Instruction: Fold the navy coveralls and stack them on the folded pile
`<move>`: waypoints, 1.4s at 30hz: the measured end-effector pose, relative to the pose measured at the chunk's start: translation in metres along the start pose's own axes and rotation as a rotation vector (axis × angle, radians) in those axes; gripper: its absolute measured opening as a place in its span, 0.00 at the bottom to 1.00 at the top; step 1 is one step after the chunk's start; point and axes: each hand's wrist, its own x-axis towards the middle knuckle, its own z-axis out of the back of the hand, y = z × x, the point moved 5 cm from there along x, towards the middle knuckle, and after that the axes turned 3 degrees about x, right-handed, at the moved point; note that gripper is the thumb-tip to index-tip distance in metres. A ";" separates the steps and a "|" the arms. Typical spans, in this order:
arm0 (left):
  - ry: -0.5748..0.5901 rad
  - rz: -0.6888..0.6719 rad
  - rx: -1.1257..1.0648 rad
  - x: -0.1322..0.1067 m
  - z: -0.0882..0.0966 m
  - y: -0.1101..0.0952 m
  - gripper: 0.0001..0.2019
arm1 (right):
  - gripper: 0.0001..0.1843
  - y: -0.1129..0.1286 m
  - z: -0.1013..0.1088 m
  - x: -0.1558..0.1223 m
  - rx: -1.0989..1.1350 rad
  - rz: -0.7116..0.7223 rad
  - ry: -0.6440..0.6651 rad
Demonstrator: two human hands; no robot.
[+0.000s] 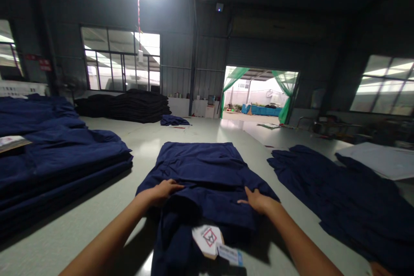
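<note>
A dark blue garment (202, 168) lies spread on the pale floor in front of me, its near part folded up into a thick edge. My left hand (164, 190) rests flat on the left end of that fold, fingers stretched out. My right hand (255, 200) lies flat on the fold's right end, fingers extended toward the middle. A paper hang tag (208, 239) with a red diamond mark and a small blue label sits on the fabric nearest me, between my forearms.
A tall stack of blue garments (61, 159) fills the left. Loose blue garments (336, 194) lie spread at right beside a white sheet (381, 159). A black fabric pile (129, 105) stands by the far wall. An open doorway (258, 95) lies ahead.
</note>
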 end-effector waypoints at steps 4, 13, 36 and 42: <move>-0.271 0.032 0.012 0.007 0.002 0.020 0.22 | 0.35 -0.004 -0.012 0.005 0.016 -0.144 -0.036; 0.034 0.122 -0.219 -0.022 0.029 -0.016 0.25 | 0.39 0.043 0.029 -0.020 0.397 0.431 -0.023; 0.014 -0.274 -0.398 -0.055 0.034 -0.122 0.33 | 0.16 0.056 0.096 -0.099 0.725 0.598 0.370; 0.428 -0.346 -0.381 -0.071 0.023 -0.132 0.07 | 0.13 0.056 0.080 -0.118 0.641 0.579 0.689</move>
